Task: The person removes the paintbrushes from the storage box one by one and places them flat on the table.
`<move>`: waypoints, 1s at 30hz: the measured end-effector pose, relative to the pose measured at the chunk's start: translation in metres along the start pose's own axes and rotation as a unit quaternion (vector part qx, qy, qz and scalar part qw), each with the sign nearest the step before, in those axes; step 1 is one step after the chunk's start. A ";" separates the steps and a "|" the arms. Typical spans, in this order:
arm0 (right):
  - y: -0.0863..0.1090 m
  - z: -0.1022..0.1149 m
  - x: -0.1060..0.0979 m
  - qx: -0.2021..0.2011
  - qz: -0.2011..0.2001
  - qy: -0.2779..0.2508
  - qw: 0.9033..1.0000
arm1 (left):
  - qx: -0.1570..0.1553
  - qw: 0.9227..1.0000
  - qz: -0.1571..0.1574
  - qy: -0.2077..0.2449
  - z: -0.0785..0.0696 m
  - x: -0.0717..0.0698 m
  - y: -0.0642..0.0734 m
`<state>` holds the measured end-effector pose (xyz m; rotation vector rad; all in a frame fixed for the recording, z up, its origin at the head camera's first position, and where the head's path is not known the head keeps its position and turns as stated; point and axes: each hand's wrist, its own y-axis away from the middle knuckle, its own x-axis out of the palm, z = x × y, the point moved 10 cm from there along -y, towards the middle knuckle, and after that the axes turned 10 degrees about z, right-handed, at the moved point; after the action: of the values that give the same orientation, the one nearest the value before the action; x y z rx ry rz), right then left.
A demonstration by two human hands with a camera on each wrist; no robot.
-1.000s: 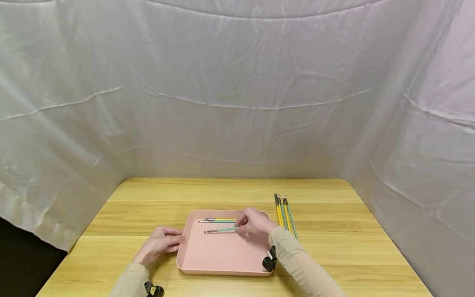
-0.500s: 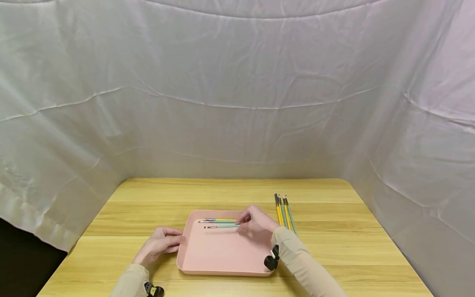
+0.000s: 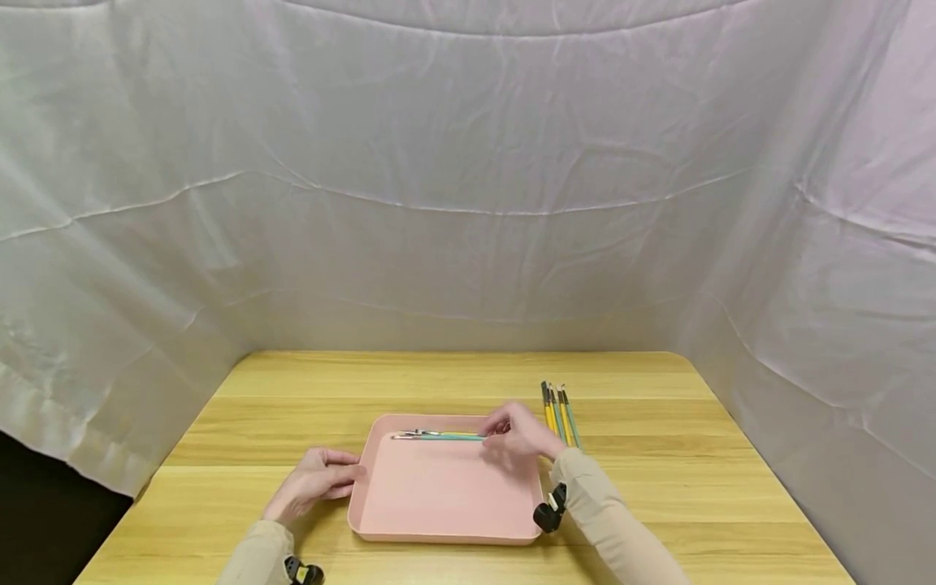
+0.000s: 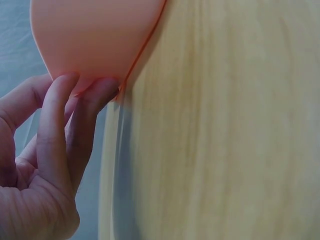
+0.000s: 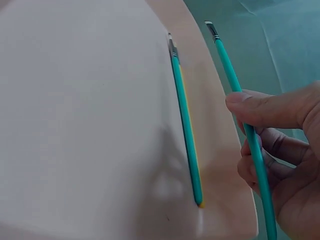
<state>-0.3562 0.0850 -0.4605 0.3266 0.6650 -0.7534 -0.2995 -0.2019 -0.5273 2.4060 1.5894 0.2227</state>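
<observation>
My right hand (image 3: 521, 431) is over the back right part of a pink tray (image 3: 446, 496), pinching a teal paintbrush (image 5: 227, 65) between thumb and fingers. That brush has a flat, pale-tipped head and a silver ferrule. Below it in the right wrist view, another teal paintbrush (image 5: 186, 130) lies inside the tray along the far wall, with a yellow paintbrush (image 5: 202, 204) mostly hidden behind it. At the tray's left side, my left hand (image 3: 314, 481) holds the rim, its fingertips (image 4: 107, 87) on the outer wall in the left wrist view.
To the right of the tray, several yellow and teal paintbrushes (image 3: 559, 414) lie side by side on the wooden table (image 3: 673, 487), partly behind the right hand and sleeve. Grey cloth (image 3: 468, 268) hangs behind the table and along both sides.
The right hand has moved back and rightward with its teal paintbrush, bringing it from the tray's middle over the brushes at the far wall. The left hand and tray stay put.
</observation>
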 end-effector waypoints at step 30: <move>0.046 -0.021 -0.028 0.018 -0.105 -0.069 0.992 | 0.010 1.000 0.004 0.003 -0.002 0.003 0.000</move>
<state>-0.3476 0.1418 -0.4555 0.2373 0.5603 -0.9809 -0.2989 -0.1992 -0.5250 2.4289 1.5923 0.2158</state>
